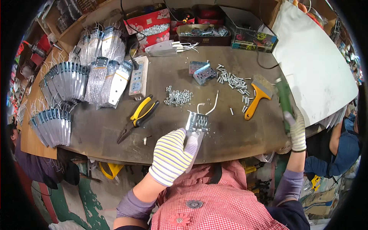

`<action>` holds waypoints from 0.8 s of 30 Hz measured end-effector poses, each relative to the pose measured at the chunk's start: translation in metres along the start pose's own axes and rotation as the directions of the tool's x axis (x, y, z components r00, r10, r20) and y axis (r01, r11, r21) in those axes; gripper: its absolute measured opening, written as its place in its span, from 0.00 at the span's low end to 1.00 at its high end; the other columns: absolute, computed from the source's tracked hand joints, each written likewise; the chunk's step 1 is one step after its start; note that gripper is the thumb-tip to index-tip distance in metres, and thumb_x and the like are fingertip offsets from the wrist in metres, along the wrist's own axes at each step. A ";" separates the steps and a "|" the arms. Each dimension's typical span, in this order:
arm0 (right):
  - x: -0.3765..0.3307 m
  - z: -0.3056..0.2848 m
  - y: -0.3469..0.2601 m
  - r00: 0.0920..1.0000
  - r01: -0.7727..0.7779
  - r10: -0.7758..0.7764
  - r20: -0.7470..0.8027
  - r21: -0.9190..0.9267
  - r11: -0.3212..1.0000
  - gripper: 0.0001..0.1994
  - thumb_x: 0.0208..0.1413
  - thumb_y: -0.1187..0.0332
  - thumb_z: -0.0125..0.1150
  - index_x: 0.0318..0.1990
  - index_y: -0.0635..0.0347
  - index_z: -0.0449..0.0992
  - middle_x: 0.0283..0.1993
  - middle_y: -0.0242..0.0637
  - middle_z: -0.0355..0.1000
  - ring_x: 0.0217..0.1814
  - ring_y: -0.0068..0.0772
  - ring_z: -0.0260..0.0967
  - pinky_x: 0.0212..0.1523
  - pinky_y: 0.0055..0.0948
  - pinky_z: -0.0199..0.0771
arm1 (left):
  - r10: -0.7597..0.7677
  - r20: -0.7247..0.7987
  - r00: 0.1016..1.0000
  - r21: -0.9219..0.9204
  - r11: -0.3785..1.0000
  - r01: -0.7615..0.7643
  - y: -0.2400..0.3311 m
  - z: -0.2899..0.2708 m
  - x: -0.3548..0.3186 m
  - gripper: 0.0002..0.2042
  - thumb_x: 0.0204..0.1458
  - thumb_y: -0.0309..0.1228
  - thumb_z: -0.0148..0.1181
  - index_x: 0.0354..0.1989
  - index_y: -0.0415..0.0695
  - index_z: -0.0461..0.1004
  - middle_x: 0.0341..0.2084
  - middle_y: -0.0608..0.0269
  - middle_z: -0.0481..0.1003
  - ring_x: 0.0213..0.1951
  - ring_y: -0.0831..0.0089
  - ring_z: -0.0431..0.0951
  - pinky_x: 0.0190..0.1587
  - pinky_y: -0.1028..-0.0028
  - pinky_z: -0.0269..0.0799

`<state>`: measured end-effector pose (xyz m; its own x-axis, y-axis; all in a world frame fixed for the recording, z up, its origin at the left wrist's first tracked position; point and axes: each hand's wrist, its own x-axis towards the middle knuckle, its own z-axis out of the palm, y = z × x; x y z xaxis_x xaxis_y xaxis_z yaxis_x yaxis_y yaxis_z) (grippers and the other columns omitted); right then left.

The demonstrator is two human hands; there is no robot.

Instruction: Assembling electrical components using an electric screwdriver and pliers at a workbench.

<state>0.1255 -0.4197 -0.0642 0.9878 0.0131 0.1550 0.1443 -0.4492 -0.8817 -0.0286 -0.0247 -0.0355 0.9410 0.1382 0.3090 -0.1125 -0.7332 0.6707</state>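
My left hand [173, 156], in a striped glove, is closed around a flat grey metal strip. At its far end sits a shiny metal bracket [197, 122] with white wires sticking out. Over at the table's right edge, my right hand [297, 132], gloved too, grips a long green cylindrical tool [283, 96], slightly blurred. A heap of small nuts [178, 96] lies just beyond the bracket. Loose screws [234, 82] are scattered farther right, beside loose metal brackets [202, 72]. Between screws and green tool rests a scraper [259, 97] with an orange handle.
Yellow-and-black pliers [138, 115] lie left of my left hand. Behind them stand a white power strip [138, 76] and bundled wired strips [63, 84]. Boxes of hardware [205, 39] line the back. A white sheet [314, 57] covers the right side. Another person [337, 142] is at right.
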 end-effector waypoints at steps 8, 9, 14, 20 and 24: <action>-0.039 0.112 -0.066 0.979 -0.206 -0.034 0.203 0.967 -0.148 0.19 0.57 0.62 0.62 0.54 0.54 0.69 0.36 0.23 0.68 0.41 0.24 0.66 0.65 0.47 0.57 | 0.005 0.076 0.997 0.251 0.968 -0.024 0.031 0.006 0.016 0.17 0.48 0.40 0.63 0.15 0.42 0.72 0.12 0.52 0.70 0.16 0.54 0.72 0.22 0.64 0.67; -0.037 0.125 -0.066 0.973 -0.218 0.019 0.229 0.947 -0.237 0.16 0.57 0.62 0.61 0.52 0.53 0.70 0.33 0.22 0.65 0.37 0.22 0.64 0.63 0.44 0.58 | 0.038 0.082 0.996 0.256 0.965 -0.058 0.029 0.008 0.017 0.18 0.48 0.41 0.64 0.14 0.42 0.72 0.09 0.53 0.68 0.14 0.55 0.71 0.21 0.63 0.65; -0.045 0.159 -0.076 0.937 -0.169 0.203 0.284 0.878 -0.449 0.12 0.57 0.63 0.61 0.46 0.52 0.71 0.27 0.21 0.57 0.32 0.20 0.59 0.57 0.39 0.61 | -0.061 0.079 0.995 0.190 0.981 0.045 0.025 0.018 0.012 0.19 0.48 0.41 0.65 0.14 0.41 0.71 0.09 0.53 0.67 0.13 0.56 0.68 0.20 0.64 0.61; -0.048 0.161 -0.074 0.958 -0.159 0.144 0.247 0.879 -0.449 0.12 0.57 0.64 0.61 0.47 0.52 0.71 0.27 0.21 0.55 0.32 0.20 0.59 0.57 0.38 0.62 | -0.031 -0.003 1.000 0.140 0.990 0.031 0.022 0.022 0.010 0.19 0.48 0.39 0.65 0.13 0.40 0.68 0.08 0.51 0.64 0.13 0.55 0.64 0.19 0.64 0.59; -0.049 0.162 -0.076 0.957 -0.145 0.163 0.239 0.882 -0.448 0.11 0.57 0.64 0.61 0.46 0.51 0.71 0.27 0.21 0.56 0.33 0.20 0.58 0.57 0.38 0.62 | -0.060 0.018 0.998 0.177 0.983 0.056 0.028 0.019 0.012 0.19 0.48 0.39 0.65 0.12 0.41 0.68 0.08 0.52 0.63 0.12 0.57 0.64 0.18 0.65 0.58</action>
<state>0.0758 -0.2417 -0.0771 0.9829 0.1533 -0.1018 -0.1561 0.9875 -0.0207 -0.0147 -0.0565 -0.0260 0.9516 0.1697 0.2562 -0.0019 -0.8304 0.5572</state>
